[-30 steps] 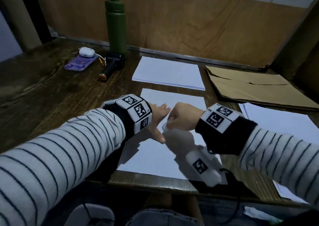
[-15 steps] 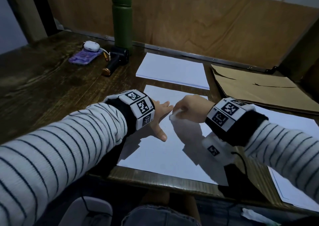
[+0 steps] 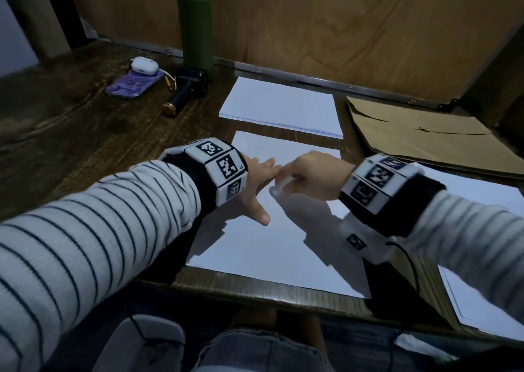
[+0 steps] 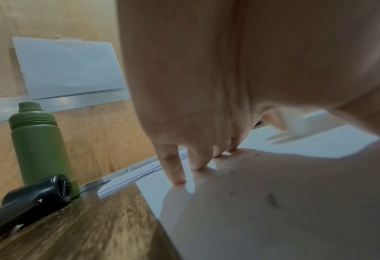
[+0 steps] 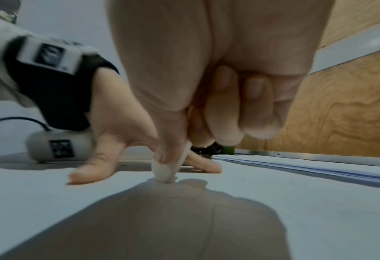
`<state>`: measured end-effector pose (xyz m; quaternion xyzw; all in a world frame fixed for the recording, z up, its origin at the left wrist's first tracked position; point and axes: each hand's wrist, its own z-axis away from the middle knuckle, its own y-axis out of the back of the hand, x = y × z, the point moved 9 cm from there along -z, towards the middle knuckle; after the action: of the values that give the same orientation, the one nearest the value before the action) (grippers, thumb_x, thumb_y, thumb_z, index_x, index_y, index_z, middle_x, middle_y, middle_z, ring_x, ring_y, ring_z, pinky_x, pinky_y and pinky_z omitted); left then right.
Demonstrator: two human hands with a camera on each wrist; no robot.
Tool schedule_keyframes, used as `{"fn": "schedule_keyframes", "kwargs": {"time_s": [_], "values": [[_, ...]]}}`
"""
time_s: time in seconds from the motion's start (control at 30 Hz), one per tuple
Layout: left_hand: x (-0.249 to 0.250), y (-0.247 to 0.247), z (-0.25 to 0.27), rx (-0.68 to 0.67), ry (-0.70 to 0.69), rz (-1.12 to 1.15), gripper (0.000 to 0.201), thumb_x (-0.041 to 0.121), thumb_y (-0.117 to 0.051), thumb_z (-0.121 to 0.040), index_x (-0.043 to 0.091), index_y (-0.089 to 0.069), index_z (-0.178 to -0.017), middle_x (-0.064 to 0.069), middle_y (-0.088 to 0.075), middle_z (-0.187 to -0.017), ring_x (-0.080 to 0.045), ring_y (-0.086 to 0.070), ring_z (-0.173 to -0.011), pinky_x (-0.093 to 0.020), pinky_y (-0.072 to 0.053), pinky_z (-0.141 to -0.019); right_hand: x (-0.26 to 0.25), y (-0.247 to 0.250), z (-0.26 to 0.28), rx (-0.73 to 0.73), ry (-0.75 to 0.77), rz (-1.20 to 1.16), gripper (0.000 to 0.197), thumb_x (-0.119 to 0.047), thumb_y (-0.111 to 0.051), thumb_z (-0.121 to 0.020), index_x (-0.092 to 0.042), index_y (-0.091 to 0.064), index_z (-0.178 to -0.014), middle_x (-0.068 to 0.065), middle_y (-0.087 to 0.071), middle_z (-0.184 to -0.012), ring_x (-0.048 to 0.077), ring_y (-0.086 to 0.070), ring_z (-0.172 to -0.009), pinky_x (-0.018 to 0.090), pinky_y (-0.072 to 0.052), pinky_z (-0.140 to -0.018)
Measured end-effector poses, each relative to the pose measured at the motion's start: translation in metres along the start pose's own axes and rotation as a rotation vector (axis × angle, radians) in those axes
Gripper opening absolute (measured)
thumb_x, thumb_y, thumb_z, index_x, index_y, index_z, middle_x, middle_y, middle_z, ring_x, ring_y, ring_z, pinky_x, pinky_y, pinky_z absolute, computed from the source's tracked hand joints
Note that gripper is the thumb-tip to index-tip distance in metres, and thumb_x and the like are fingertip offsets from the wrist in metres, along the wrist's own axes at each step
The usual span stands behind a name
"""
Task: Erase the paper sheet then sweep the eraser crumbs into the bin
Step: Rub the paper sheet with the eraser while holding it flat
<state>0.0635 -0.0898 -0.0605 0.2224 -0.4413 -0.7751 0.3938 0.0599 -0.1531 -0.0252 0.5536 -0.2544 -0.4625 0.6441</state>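
Your right hand (image 3: 312, 177) pinched one eraser (image 3: 279, 187) against one paper sheet (image 3: 272, 246). Your left hand (image 3: 255, 184), flat with straight fingers, pressed it at nine o'clock of the eraser. One stack (image 3: 279, 107) lay at twelve.

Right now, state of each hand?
Left hand: open, fingers spread, pressing the paper sheet.
Right hand: closed, pinching the eraser against the sheet.

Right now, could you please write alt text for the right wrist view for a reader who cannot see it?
A right hand pinches a white eraser and presses its tip onto a white paper sheet. Beside it, the left hand rests on the sheet, thumb and a finger spread flat. A wooden wall panel stands behind.
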Motion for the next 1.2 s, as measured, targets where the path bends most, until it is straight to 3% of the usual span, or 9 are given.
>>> {"fn": "schedule_keyframes", "kwargs": {"time_s": [0.17,0.37,0.43,0.57,0.7,0.87,1.03,1.1,1.2], "values": [[-0.003,-0.003,-0.002,-0.033,0.067,-0.05,0.115,0.064,-0.06,-0.076,0.02,0.016,-0.151,0.001,0.016,-0.16,-0.024,0.003,-0.149,-0.045,-0.01,-0.118,0.0,-0.018,0.033,-0.219,0.023,0.007,0.029,-0.047,-0.057,-0.086,-0.031,-0.069,-0.108,-0.006,-0.071,-0.108,0.013,-0.06,-0.1,0.031,-0.046,-0.096],[0.0,-0.001,-0.002,-0.017,-0.008,0.009,0.112,0.062,-0.065,-0.074,0.026,0.007,-0.152,-0.002,0.0,-0.161,-0.03,-0.009,-0.147,-0.049,-0.016,-0.116,-0.005,0.006,-0.008,-0.001,-0.015,0.004,0.023,-0.036,-0.061,-0.087,-0.031,-0.071,-0.107,-0.003,-0.07,-0.109,0.018,-0.06,-0.105,0.037,-0.048,-0.096],[-0.001,-0.001,-0.002,-0.015,0.001,-0.001,0.112,0.062,-0.064,-0.075,0.025,0.009,-0.152,-0.001,0.005,-0.161,-0.029,-0.005,-0.148,-0.048,-0.014,-0.116,-0.002,0.002,-0.001,0.019,-0.011,0.016,0.022,-0.036,-0.059,-0.088,-0.03,-0.071,-0.106,-0.004,-0.071,-0.107,0.017,-0.061,-0.102,0.036,-0.049,-0.094],[-0.005,-0.003,0.001,-0.04,0.078,-0.038,0.115,0.064,-0.06,-0.077,0.021,0.017,-0.15,0.001,0.017,-0.16,-0.023,0.004,-0.149,-0.044,-0.009,-0.118,0.001,-0.015,0.033,-0.147,0.001,-0.022,0.026,-0.042,-0.059,-0.087,-0.03,-0.071,-0.107,-0.011,-0.072,-0.098,0.01,-0.061,-0.092,0.025,-0.048,-0.089],[-0.005,-0.002,-0.001,-0.014,0.059,-0.023,0.118,0.064,-0.063,-0.074,0.02,0.015,-0.151,-0.001,0.014,-0.16,-0.025,0.001,-0.149,-0.045,-0.01,-0.117,-0.001,-0.008,0.021,-0.179,-0.034,-0.002,0.029,-0.042,-0.062,-0.085,-0.028,-0.071,-0.108,-0.004,-0.072,-0.107,0.012,-0.061,-0.097,0.033,-0.049,-0.096],[0.004,0.001,0.006,0.001,-0.022,0.057,0.142,0.082,-0.06,-0.038,0.027,0.004,-0.152,-0.004,-0.011,-0.158,-0.027,-0.015,-0.146,-0.045,-0.02,-0.114,-0.005,0.006,-0.007,0.022,-0.044,-0.035,0.022,-0.035,-0.064,-0.085,-0.029,-0.073,-0.104,-0.003,-0.071,-0.106,0.016,-0.061,-0.1,0.032,-0.049,-0.094],[-0.009,-0.003,-0.001,-0.003,0.075,0.017,0.122,0.068,-0.064,-0.069,0.022,0.013,-0.151,0.001,0.014,-0.16,-0.024,0.003,-0.149,-0.046,-0.007,-0.118,-0.01,-0.016,0.035,-0.132,0.032,-0.03,0.026,-0.041,-0.058,-0.087,-0.028,-0.072,-0.104,-0.006,-0.073,-0.095,0.016,-0.063,-0.092,0.028,-0.05,-0.089],[-0.008,-0.003,0.0,0.006,0.075,0.012,0.122,0.067,-0.066,-0.069,0.022,0.012,-0.151,0.002,0.014,-0.16,-0.023,0.003,-0.149,-0.047,-0.008,-0.118,-0.008,-0.015,0.036,-0.168,0.002,-0.055,0.026,-0.039,-0.058,-0.087,-0.027,-0.072,-0.105,-0.01,-0.072,-0.095,0.013,-0.062,-0.092,0.025,-0.049,-0.086],[-0.003,-0.001,0.003,0.026,0.05,0.011,0.131,0.074,-0.069,-0.056,0.022,0.003,-0.152,0.001,0.005,-0.161,-0.025,-0.006,-0.148,-0.047,-0.014,-0.116,0.016,0.007,0.014,-0.01,-0.154,-0.061,0.027,-0.033,-0.055,-0.09,-0.022,-0.071,-0.108,-0.007,-0.065,-0.097,0.015,-0.06,-0.1,0.026,-0.046,-0.084]]}}
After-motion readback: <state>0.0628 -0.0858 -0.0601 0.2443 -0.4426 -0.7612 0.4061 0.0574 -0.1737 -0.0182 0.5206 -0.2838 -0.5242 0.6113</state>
